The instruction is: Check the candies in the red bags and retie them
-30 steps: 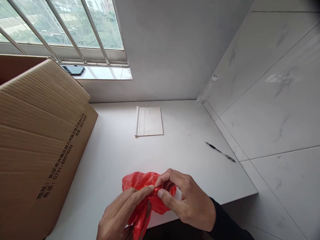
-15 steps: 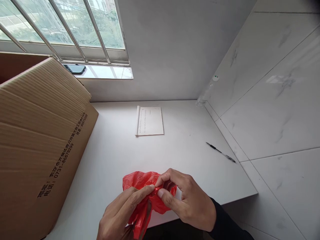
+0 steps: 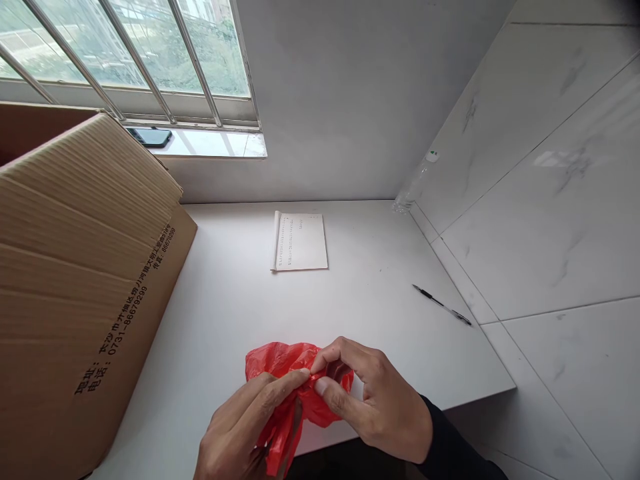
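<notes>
A crumpled red plastic bag (image 3: 280, 359) lies at the front edge of the white table, gathered between my two hands. My left hand (image 3: 245, 420) is closed on it, the index finger stretched to the bunched middle and a strip of the bag hanging below. From the right, my right hand (image 3: 370, 393) pinches the same gathered spot between thumb and fingertips. The fingertips of both hands nearly meet there. Whether the bag is knotted and what it contains, if anything, I cannot tell.
A large cardboard box (image 3: 75, 267) stands at the left. On the white table (image 3: 220, 307) lie a small notebook (image 3: 305, 243) and a black pen (image 3: 443, 305). A clear bottle (image 3: 415, 183) leans in the back right corner. A phone (image 3: 153, 138) rests on the windowsill.
</notes>
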A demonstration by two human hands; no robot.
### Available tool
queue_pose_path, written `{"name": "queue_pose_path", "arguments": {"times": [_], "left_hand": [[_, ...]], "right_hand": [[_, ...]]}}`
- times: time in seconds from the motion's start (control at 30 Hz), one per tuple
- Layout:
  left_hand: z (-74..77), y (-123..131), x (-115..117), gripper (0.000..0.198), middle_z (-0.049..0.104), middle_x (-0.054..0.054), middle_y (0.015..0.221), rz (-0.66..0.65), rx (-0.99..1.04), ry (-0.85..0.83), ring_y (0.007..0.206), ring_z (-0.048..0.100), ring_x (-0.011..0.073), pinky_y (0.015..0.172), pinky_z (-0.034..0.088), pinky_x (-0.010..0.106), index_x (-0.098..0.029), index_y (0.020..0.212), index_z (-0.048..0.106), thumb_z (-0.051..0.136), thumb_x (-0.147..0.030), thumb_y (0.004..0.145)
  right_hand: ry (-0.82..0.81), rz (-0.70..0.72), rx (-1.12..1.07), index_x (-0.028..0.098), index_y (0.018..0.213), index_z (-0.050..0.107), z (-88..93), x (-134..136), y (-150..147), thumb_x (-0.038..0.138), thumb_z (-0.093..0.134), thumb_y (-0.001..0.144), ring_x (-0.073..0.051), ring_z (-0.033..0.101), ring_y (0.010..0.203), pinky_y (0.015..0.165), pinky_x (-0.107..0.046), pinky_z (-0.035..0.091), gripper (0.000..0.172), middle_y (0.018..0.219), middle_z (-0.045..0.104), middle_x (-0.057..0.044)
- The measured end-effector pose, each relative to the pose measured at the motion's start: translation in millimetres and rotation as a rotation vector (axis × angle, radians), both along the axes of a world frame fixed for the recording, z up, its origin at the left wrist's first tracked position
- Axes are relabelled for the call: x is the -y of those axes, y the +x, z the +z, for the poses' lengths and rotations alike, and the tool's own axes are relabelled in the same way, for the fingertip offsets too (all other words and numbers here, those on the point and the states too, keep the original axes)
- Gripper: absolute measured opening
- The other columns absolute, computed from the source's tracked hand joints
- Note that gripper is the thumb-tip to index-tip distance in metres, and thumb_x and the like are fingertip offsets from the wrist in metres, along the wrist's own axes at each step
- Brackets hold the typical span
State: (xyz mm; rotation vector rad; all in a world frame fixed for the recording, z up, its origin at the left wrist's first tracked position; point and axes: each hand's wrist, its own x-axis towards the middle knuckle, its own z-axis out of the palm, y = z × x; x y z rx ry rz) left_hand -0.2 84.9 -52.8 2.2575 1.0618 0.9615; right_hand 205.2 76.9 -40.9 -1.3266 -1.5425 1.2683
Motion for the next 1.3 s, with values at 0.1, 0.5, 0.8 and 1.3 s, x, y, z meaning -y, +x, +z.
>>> {"name": "queue_pose_path", "arguments": {"times": [0.1, 0.5, 0.8, 1.3], "left_hand": [[-0.5, -0.3, -1.0, 0.044, 0.067, 0.002, 0.086, -0.011, -0.016, 0.012, 0.069, 0.061, 0.0095, 0.063, 0.051, 0.016, -0.024, 0.127, 0.058, 0.059, -0.005, 0.087], [-3.8, -1.2, -1.9, 0.047, 0.070, 0.004, 0.093, -0.019, -0.046, 0.012, 0.076, 0.065, 0.0116, 0.061, 0.053, 0.016, -0.024, 0.130, 0.056, 0.059, -0.005, 0.087], [-6.3, -0.6, -4.8, 0.055, 0.072, 0.005, 0.097, -0.022, -0.022, -0.062, 0.086, 0.071, 0.0165, 0.061, 0.055, 0.017, -0.029, 0.134, 0.055, 0.060, -0.006, 0.084], [8.5, -16.4, 0.1, 0.028, 0.055, 0.003, 0.102, 0.463, 0.044, 0.027, 0.092, 0.056, 0.0148, 0.082, 0.046, 0.027, -0.030, 0.112, 0.072, 0.061, -0.020, 0.088]], "right_hand": [[0.001, 0.005, 0.000, 0.023, 0.100, 0.064, 0.0, -0.7, -0.1, 0.024, 0.060, 0.091, -0.013, 0.061, 0.080, 0.075, -0.027, 0.049, 0.010, 0.093, 0.067, 0.002], [0.007, 0.009, -0.004, 0.022, 0.100, 0.065, -1.0, -0.6, 0.2, 0.024, 0.059, 0.092, -0.012, 0.061, 0.081, 0.075, -0.027, 0.049, 0.010, 0.094, 0.067, 0.001], [0.041, 0.007, -0.086, 0.023, 0.111, 0.061, 0.7, 0.1, 3.2, 0.025, 0.059, 0.093, -0.012, 0.062, 0.085, 0.082, -0.026, 0.051, 0.018, 0.099, 0.067, 0.000], [0.132, -0.146, -0.006, 0.030, 0.121, 0.058, 2.6, 12.1, 20.1, 0.016, 0.058, 0.091, -0.010, 0.061, 0.084, 0.089, -0.026, 0.052, 0.034, 0.090, 0.061, 0.003]]}}
